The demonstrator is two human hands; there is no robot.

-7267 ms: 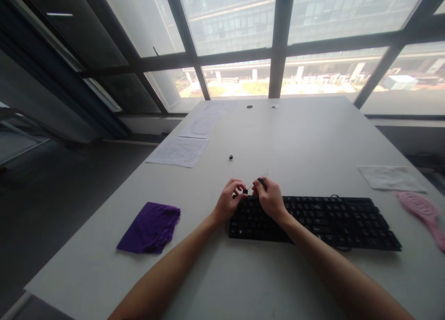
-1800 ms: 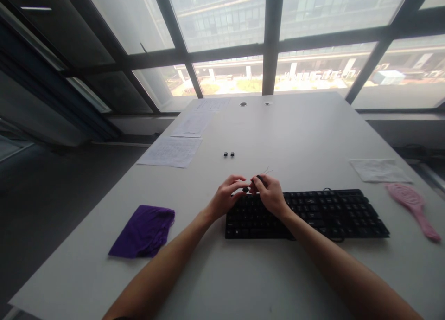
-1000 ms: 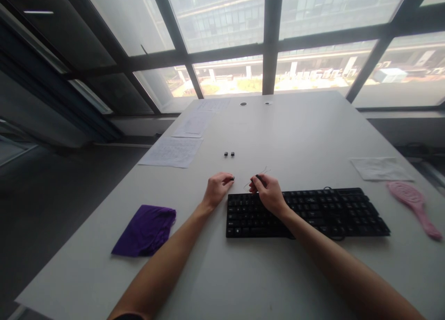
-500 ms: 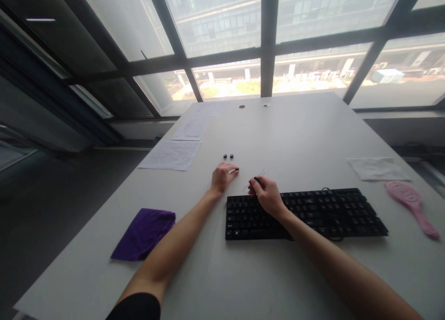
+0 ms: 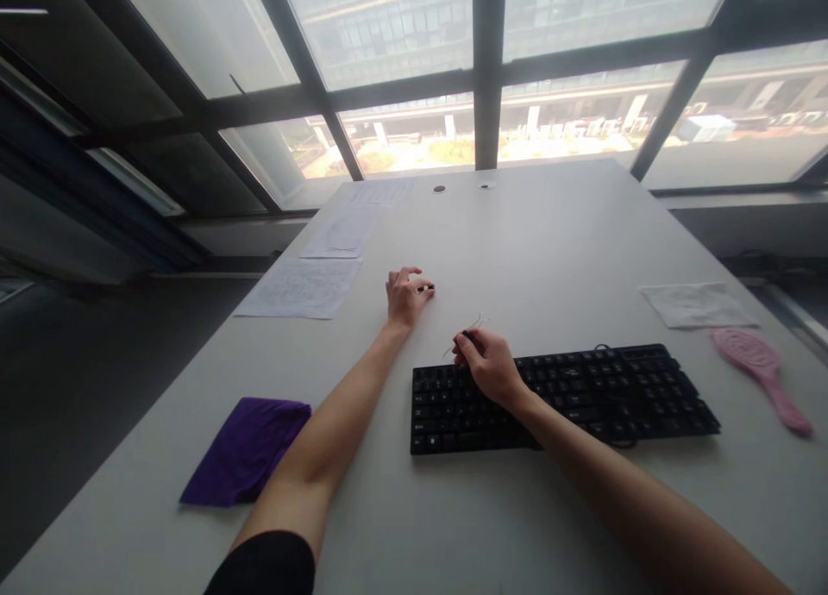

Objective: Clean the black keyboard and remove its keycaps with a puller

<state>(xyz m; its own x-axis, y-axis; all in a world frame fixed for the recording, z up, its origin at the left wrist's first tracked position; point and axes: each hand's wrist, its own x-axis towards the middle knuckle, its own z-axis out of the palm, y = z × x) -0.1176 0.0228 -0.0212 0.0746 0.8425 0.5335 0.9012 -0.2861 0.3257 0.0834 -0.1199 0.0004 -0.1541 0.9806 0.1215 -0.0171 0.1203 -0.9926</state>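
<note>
A small black keycap [image 5: 428, 287] is seen just left of the frame's centre, on the white table [image 5: 556, 241], at the fingertips of the left hand [image 5: 404, 295]. The cap lies to the right of that hand, at the tips of thumb and forefinger; the fingers are curled around it in a pinch, though whether it is gripped or only touched cannot be told at this size. Other caps may be hidden behind the hand; none is seen clearly.

The left arm is stretched up the frame, well away from the keyboard [image 5: 562, 394]. The right hand [image 5: 488, 366] is placed lower and to the right, over the keyboard's upper left corner. It is closed on a thin wire puller [image 5: 467, 336], whose long axis is set on a slant, from lower left to upper right. The puller's dark grip is enclosed by the fingers; its wire ends stand clear of them.

The left hand is judged much the nearer to the keycap; the right hand is well apart from it.

Further out, a purple cloth [image 5: 246, 450] is noted at lower left, papers [image 5: 301, 286] at upper left, a white cloth [image 5: 697, 304] and a pink brush [image 5: 758, 376] at the right edge.
</note>
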